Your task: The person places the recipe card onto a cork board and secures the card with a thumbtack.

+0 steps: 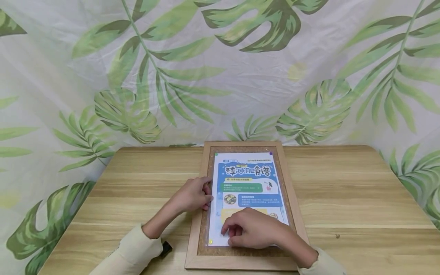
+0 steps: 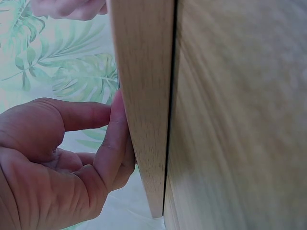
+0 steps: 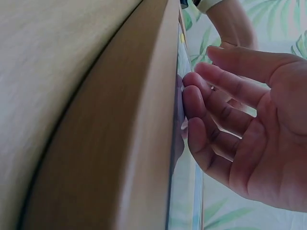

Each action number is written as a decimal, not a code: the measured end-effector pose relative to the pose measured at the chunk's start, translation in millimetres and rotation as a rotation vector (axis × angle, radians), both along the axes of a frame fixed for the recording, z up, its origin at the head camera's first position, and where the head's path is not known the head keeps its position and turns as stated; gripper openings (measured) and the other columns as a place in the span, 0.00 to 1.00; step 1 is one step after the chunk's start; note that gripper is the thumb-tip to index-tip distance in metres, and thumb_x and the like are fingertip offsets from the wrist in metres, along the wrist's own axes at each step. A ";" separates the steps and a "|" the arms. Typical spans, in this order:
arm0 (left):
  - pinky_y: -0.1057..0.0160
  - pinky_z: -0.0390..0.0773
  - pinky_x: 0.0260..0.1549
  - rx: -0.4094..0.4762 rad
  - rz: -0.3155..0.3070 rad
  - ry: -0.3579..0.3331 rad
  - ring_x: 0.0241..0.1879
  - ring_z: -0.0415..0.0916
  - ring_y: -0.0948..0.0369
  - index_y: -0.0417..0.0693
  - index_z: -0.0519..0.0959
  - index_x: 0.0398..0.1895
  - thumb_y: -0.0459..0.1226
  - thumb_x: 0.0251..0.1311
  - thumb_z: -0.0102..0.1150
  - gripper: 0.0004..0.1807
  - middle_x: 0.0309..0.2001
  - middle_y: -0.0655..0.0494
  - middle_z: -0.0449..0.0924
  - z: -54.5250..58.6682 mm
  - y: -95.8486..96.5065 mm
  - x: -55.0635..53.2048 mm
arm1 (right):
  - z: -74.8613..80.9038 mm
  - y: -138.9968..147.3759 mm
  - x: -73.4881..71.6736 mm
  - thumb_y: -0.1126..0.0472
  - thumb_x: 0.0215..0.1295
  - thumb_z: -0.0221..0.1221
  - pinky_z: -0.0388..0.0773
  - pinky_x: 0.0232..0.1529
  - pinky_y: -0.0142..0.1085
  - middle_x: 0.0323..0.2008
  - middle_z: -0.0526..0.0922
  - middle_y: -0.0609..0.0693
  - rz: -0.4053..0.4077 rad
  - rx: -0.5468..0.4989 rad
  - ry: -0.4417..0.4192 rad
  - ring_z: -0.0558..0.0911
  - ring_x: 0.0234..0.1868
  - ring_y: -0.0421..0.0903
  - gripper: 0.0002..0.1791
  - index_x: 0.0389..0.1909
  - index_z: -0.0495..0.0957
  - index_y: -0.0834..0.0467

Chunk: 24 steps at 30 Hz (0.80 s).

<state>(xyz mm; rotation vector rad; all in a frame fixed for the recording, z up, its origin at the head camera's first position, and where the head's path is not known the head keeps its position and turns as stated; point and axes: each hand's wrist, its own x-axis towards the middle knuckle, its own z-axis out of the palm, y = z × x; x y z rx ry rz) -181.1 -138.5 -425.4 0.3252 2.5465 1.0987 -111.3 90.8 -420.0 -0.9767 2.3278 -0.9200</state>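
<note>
A printed poster [image 1: 247,168] with blue panels and Chinese lettering lies on a wood-framed cork board [image 1: 300,236]. Small pins mark its corners: a green pin [image 1: 216,154], a purple pin [image 1: 270,153] and a yellow pin [image 1: 211,241]. The lower right corner is hidden behind my right hand and wrist. At the poster's left edge, my left hand [image 1: 194,194] rests its fingertips on the board just inside the frame. My right hand [image 1: 256,229] hovers low over the poster's bottom part, its fingers loosely bent and apart from the thumb; no held thing shows.
The board lies on a wood-grain table [image 1: 354,191]. A small black object [image 1: 166,249] sits by my left sleeve, left of the frame. Behind the table hangs a white cloth [image 1: 247,88] with green leaf prints.
</note>
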 end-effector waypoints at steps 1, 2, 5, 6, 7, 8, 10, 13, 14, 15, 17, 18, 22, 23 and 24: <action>0.64 0.85 0.23 0.000 0.003 -0.001 0.23 0.82 0.60 0.30 0.71 0.73 0.23 0.67 0.65 0.31 0.31 0.50 0.80 0.2 0.1 0.2 | -0.2 2.6 0.7 0.61 0.68 0.71 0.78 0.38 0.24 0.29 0.81 0.33 -0.012 -0.001 -0.004 0.77 0.31 0.27 0.07 0.45 0.89 0.52; 0.63 0.85 0.23 0.001 0.004 -0.003 0.23 0.82 0.60 0.31 0.71 0.73 0.23 0.67 0.65 0.31 0.32 0.49 0.80 0.3 0.2 0.5 | -0.5 5.3 1.4 0.61 0.68 0.71 0.78 0.37 0.24 0.29 0.81 0.34 -0.022 -0.003 -0.009 0.77 0.31 0.27 0.07 0.45 0.89 0.51; 0.63 0.85 0.24 -0.001 0.007 -0.009 0.23 0.82 0.59 0.31 0.70 0.74 0.23 0.68 0.66 0.32 0.32 0.49 0.79 0.3 0.3 0.9 | -1.2 13.2 3.1 0.61 0.68 0.71 0.78 0.37 0.25 0.29 0.81 0.34 -0.041 -0.007 -0.009 0.77 0.31 0.28 0.07 0.45 0.89 0.51; 0.63 0.85 0.24 -0.002 0.007 -0.010 0.24 0.82 0.59 0.31 0.70 0.74 0.23 0.68 0.66 0.32 0.32 0.49 0.79 0.4 0.4 1.1 | -1.2 15.9 3.8 0.61 0.68 0.71 0.78 0.37 0.25 0.29 0.80 0.33 -0.046 -0.005 -0.010 0.77 0.31 0.28 0.07 0.45 0.89 0.51; 0.63 0.85 0.24 -0.003 0.007 -0.012 0.24 0.82 0.59 0.31 0.70 0.74 0.24 0.68 0.66 0.32 0.33 0.49 0.79 0.5 0.5 1.1 | -1.3 18.6 4.6 0.60 0.68 0.71 0.78 0.38 0.25 0.29 0.80 0.33 -0.050 -0.004 -0.008 0.76 0.31 0.28 0.06 0.45 0.89 0.50; 0.64 0.85 0.24 -0.005 0.007 -0.012 0.24 0.82 0.59 0.31 0.70 0.75 0.24 0.68 0.66 0.32 0.33 0.49 0.79 0.3 0.5 1.1 | -1.2 21.5 5.2 0.60 0.68 0.71 0.78 0.38 0.25 0.29 0.80 0.33 -0.056 -0.001 -0.005 0.76 0.32 0.28 0.06 0.45 0.89 0.50; 0.64 0.85 0.24 -0.009 0.008 -0.012 0.24 0.82 0.59 0.31 0.70 0.74 0.24 0.68 0.66 0.32 0.33 0.48 0.79 0.3 0.6 1.1 | -1.1 27.2 6.6 0.60 0.68 0.71 0.77 0.37 0.25 0.29 0.80 0.33 -0.066 -0.005 0.003 0.76 0.32 0.28 0.06 0.44 0.88 0.50; 0.65 0.85 0.23 -0.011 0.011 -0.013 0.24 0.82 0.59 0.31 0.70 0.75 0.24 0.68 0.66 0.32 0.33 0.48 0.79 0.0 0.6 1.3 | -1.3 36.5 8.7 0.60 0.69 0.70 0.77 0.36 0.26 0.29 0.80 0.34 -0.087 -0.015 0.012 0.76 0.31 0.29 0.06 0.44 0.88 0.50; 0.65 0.85 0.23 -0.011 0.012 -0.013 0.24 0.82 0.59 0.31 0.69 0.75 0.24 0.68 0.66 0.33 0.34 0.48 0.78 0.0 0.7 1.4 | -1.3 39.5 9.2 0.61 0.69 0.70 0.77 0.36 0.26 0.29 0.80 0.34 -0.096 -0.017 0.013 0.76 0.31 0.29 0.06 0.44 0.88 0.50; 0.65 0.85 0.23 -0.011 0.013 -0.014 0.24 0.82 0.59 0.31 0.69 0.75 0.24 0.68 0.66 0.33 0.34 0.48 0.78 0.2 0.8 1.4 | -1.5 42.5 9.9 0.61 0.69 0.70 0.77 0.36 0.26 0.29 0.80 0.34 -0.104 -0.019 0.014 0.76 0.31 0.29 0.06 0.44 0.88 0.50; 0.64 0.85 0.24 -0.013 0.013 -0.014 0.24 0.82 0.59 0.31 0.69 0.75 0.24 0.68 0.66 0.33 0.34 0.48 0.78 0.6 0.9 1.9 | -2.1 48.5 11.2 0.61 0.68 0.70 0.77 0.36 0.26 0.29 0.80 0.33 -0.121 -0.014 0.018 0.76 0.32 0.29 0.06 0.44 0.88 0.50; 0.64 0.85 0.24 -0.014 0.013 -0.013 0.25 0.82 0.59 0.31 0.69 0.76 0.24 0.68 0.66 0.33 0.34 0.48 0.78 0.9 1.0 2.1 | -2.7 51.4 11.8 0.60 0.68 0.70 0.77 0.36 0.26 0.29 0.80 0.33 -0.127 -0.013 0.016 0.76 0.32 0.29 0.06 0.44 0.88 0.50; 0.63 0.85 0.24 -0.016 0.014 -0.013 0.24 0.82 0.59 0.31 0.68 0.77 0.24 0.68 0.65 0.34 0.34 0.48 0.79 1.3 1.3 2.2 | -5.1 63.1 14.0 0.59 0.69 0.71 0.77 0.35 0.27 0.30 0.80 0.32 -0.142 -0.011 0.030 0.76 0.32 0.28 0.07 0.45 0.88 0.50; 0.63 0.85 0.24 -0.016 0.014 -0.013 0.24 0.82 0.59 0.31 0.68 0.77 0.24 0.68 0.65 0.34 0.34 0.48 0.79 1.2 1.4 2.1 | -5.8 66.0 14.4 0.59 0.69 0.71 0.78 0.35 0.27 0.31 0.80 0.32 -0.142 -0.014 0.032 0.76 0.32 0.28 0.07 0.46 0.88 0.50; 0.64 0.85 0.24 -0.016 0.014 -0.014 0.24 0.82 0.59 0.31 0.68 0.77 0.24 0.69 0.65 0.34 0.34 0.48 0.79 1.4 1.5 2.0 | -6.4 68.6 14.7 0.58 0.69 0.71 0.78 0.35 0.27 0.31 0.81 0.32 -0.144 -0.014 0.033 0.76 0.32 0.28 0.07 0.46 0.88 0.50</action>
